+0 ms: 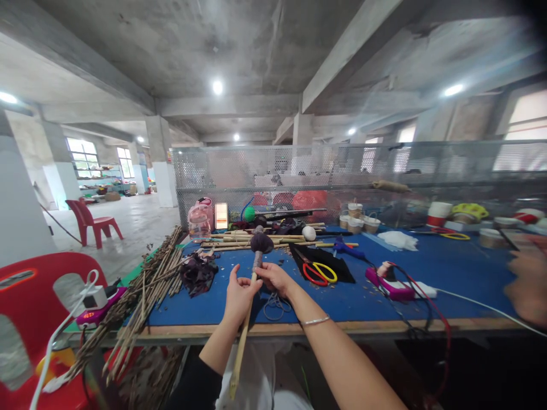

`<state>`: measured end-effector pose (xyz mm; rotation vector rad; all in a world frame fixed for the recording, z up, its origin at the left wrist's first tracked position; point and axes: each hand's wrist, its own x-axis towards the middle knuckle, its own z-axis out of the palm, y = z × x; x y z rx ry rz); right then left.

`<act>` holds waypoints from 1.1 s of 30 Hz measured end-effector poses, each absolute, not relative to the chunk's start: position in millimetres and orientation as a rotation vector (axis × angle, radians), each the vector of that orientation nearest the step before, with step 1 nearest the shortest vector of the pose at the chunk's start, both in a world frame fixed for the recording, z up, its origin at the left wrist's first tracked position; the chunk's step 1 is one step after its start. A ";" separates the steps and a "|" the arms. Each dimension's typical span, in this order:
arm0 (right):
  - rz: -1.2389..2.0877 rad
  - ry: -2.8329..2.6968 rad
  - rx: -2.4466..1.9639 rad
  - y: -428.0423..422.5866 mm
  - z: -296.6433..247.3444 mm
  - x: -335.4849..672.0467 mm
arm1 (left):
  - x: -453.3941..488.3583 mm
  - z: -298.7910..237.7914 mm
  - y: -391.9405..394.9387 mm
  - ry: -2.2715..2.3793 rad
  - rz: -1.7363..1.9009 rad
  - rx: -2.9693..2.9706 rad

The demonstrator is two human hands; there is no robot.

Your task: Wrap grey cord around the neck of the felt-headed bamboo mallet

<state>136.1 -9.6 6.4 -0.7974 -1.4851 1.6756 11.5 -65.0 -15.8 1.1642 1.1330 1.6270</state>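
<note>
Pale wood stick (243,341): centre of view, running from 6 o'clock, over table's near edge, twd 12.
Dark knob (261,243): bundled at stick's 12 o'clock end; looks like fabric.
Grey wrapping (257,260): round stick, just below knob.
L hand (240,293): 7 o'clock of wrapping; half open, index raised, thumb against stick; can't tell if gripping or just steadying.
R hand (276,278): 5 o'clock of knob; thumb & fingers pinched on stick nr wrapping's lower end.
Handling: prob. light; stick stiff, dry, not slippery; knob prob. soft; wrapping might twist or unwind.
Best hold: bare wood below wrapping, for support; don't squeeze knob.
Nearby, from hands: thin cord (277,307) at 5 o'clock, scissors (315,266) at 3, dark cloth (199,274) at 9, all on blue table (346,304).
</note>
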 end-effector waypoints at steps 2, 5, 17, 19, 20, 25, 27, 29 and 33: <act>1.685 -1.479 -0.808 -11.2 8.4 136.1 | 11.1 -16.4 -64.9 1.128 1.620 1.163; 1.729 -1.461 -0.802 -13.7 11.7 136.3 | 11.0 -14.6 -67.0 1.068 1.594 1.137; 1.677 -1.486 -0.796 -10.6 7.0 135.2 | 12.0 -16.9 -65.5 1.147 1.589 1.239; 1.678 -1.487 -0.797 -11.3 7.9 135.4 | 10.9 -18.6 -64.7 1.163 1.605 1.239; 1.689 -1.486 -0.798 -11.8 8.6 135.6 | 10.4 -18.7 -64.7 1.158 1.601 1.233; 1.711 -1.485 -0.797 -14.1 11.8 136.1 | 10.2 -14.5 -67.5 1.075 1.544 1.164; 1.696 -1.494 -0.799 -14.2 11.4 135.7 | 10.8 -12.9 -68.4 1.079 1.521 1.131; 1.682 -1.495 -0.802 -13.5 9.7 135.3 | 11.4 -12.5 -68.5 1.102 1.532 1.145; 1.667 -1.488 -0.812 -10.1 4.8 135.2 | 12.1 -15.4 -67.0 1.138 1.623 1.226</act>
